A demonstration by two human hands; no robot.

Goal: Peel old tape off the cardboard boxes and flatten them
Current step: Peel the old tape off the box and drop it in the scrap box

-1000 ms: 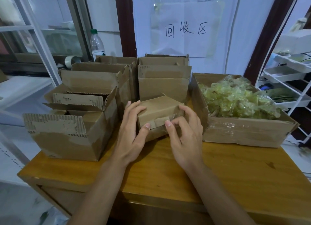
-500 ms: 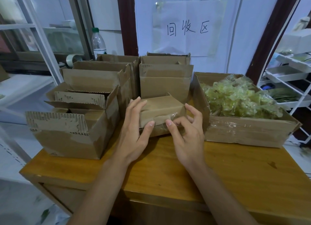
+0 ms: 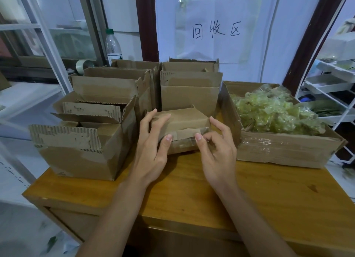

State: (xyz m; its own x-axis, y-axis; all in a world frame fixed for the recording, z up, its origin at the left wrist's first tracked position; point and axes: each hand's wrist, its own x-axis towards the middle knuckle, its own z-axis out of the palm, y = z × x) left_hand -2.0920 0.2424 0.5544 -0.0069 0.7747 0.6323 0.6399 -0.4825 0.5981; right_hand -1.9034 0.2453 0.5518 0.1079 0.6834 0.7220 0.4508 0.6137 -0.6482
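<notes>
On the worktop (image 3: 269, 195) a small box (image 3: 182, 122) sits at centre, the left hand (image 3: 151, 151) at its nine o'clock side and the right hand (image 3: 217, 153) at its four o'clock corner. Open boxes (image 3: 80, 153) stand from nine to twelve o'clock. At three o'clock a wide box (image 3: 288, 151) holds a heap of tape (image 3: 272, 112). A bottle (image 3: 113, 45) stands behind at eleven o'clock.

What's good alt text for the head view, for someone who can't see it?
Two bare hands work on a small cardboard box on a wooden table: the left hand holds it while the right hand picks at clear tape on its front. Opened boxes stand left and behind; a larger box of crumpled tape sits right.
</notes>
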